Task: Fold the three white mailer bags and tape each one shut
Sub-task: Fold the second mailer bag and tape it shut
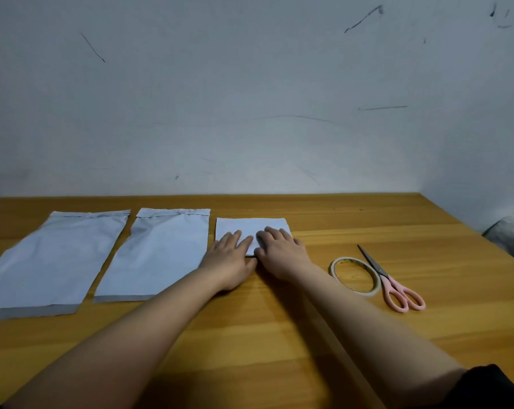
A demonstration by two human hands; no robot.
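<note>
Three white mailer bags lie in a row on the wooden table [279, 335]. The left bag [49, 261] and the middle bag [158, 255] lie flat and unfolded. The right bag [250, 227] is folded into a small rectangle. My left hand [229, 256] and my right hand [279, 247] press flat on its near half, fingers straight, side by side. A roll of clear tape [354, 276] lies to the right of my right hand, with pink-handled scissors [393, 283] beside it.
A scuffed white wall [250, 98] rises along the table's far edge. A grey bundle [512, 231] sits past the table's right edge. Bare wood stretches in front of the bags and around the tape.
</note>
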